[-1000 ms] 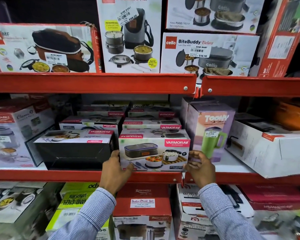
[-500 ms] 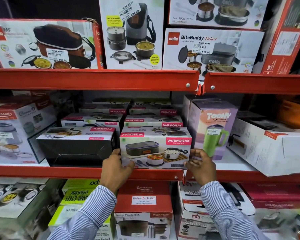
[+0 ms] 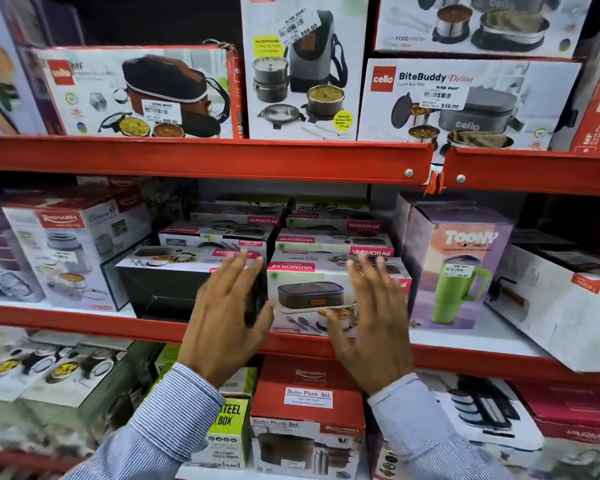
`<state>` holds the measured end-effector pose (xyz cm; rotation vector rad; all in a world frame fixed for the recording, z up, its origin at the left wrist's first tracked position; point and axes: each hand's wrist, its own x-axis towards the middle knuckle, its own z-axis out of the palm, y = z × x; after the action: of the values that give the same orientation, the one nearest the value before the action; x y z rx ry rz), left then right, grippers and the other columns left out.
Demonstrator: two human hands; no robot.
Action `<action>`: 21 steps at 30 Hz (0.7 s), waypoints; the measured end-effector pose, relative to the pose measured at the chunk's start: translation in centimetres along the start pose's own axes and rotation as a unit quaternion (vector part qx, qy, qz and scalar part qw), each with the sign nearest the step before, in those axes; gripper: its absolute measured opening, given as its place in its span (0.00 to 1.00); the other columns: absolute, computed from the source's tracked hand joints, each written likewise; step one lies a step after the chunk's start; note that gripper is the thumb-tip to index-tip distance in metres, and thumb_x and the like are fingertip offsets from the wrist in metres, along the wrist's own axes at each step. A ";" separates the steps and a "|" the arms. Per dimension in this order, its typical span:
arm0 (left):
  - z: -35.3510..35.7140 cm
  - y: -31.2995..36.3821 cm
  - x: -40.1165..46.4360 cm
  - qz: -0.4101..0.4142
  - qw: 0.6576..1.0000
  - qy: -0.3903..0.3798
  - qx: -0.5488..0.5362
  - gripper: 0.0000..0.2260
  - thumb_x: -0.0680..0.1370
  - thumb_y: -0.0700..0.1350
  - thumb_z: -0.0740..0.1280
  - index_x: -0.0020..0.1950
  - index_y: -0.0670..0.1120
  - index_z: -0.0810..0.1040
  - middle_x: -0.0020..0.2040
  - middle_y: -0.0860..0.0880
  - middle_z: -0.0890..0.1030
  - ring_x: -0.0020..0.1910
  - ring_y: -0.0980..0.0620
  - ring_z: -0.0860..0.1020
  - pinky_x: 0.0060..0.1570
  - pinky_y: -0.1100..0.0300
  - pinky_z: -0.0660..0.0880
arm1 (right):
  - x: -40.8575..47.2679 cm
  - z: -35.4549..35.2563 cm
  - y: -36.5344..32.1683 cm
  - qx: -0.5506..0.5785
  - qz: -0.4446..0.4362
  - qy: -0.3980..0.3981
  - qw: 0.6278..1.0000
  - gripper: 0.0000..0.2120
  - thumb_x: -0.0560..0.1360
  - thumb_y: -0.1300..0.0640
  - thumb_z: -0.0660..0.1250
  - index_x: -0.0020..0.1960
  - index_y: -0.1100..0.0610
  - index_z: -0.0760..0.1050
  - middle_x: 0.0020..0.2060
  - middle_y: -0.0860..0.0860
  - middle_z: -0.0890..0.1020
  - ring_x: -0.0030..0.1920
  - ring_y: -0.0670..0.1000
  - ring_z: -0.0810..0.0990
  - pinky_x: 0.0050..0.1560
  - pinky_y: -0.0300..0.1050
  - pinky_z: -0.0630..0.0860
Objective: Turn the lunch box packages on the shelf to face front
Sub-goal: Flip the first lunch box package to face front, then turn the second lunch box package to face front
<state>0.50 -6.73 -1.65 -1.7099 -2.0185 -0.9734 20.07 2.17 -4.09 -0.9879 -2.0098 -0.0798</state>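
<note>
A white Varmora lunch box package (image 3: 309, 292) stands at the front of the red middle shelf (image 3: 84, 322), printed picture side facing me. Left of it a second Varmora package (image 3: 174, 289) shows a plain black side at the front, its picture on top. More Varmora packages (image 3: 333, 242) are stacked behind. My left hand (image 3: 226, 323) hovers with fingers spread over the gap between the two front packages. My right hand (image 3: 371, 323) is spread in front of the right part of the picture-side package. Neither hand grips anything.
A purple Toony tumbler box (image 3: 461, 265) stands right of the packages, a white box (image 3: 561, 306) beyond it overhangs the shelf edge. A Rishabh box (image 3: 73, 251) sits at the left. Cello lunch box cartons (image 3: 465, 102) fill the shelf above. A red picnic set box (image 3: 309, 403) sits below.
Both hands let go of the picture-side package's lower corners and lifted up with fingers spread. The left hand shifted toward the black-sided package. The package stayed in place.
</note>
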 end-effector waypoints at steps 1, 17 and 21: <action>-0.2 -0.7 0.0 0.015 0.999 0.004 0.037 0.32 0.76 0.56 0.64 0.78 0.49 0.61 0.81 0.45 0.60 0.81 0.45 0.56 0.76 0.41 0.60 | 0.6 0.5 -1.0 -0.037 -0.031 -0.021 0.999 0.35 0.75 0.42 0.60 0.77 0.52 0.53 0.79 0.52 0.55 0.79 0.53 0.47 0.77 0.59 0.49; -4.7 -20.6 0.0 -0.075 0.997 -0.028 -0.020 0.39 0.72 0.63 0.60 0.78 0.43 0.61 0.76 0.41 0.69 0.74 0.41 0.68 0.71 0.44 0.70 | 3.7 8.8 -13.3 0.025 0.123 -0.025 0.992 0.24 0.73 0.46 0.64 0.67 0.53 0.73 0.61 0.52 0.80 0.63 0.53 0.74 0.63 0.44 0.70; -4.8 -23.9 1.7 -0.116 0.991 -0.068 -0.030 0.40 0.72 0.65 0.62 0.75 0.40 0.64 0.70 0.37 0.75 0.68 0.36 0.74 0.67 0.44 0.73 | 4.9 8.9 -15.5 0.017 0.207 -0.015 0.978 0.23 0.73 0.46 0.65 0.65 0.54 0.76 0.57 0.53 0.84 0.54 0.54 0.81 0.54 0.44 0.75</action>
<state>-23.59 -9.89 -4.01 -1.6381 -2.3392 -1.0221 2.14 -1.87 -1.48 -1.3712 -1.7849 0.1960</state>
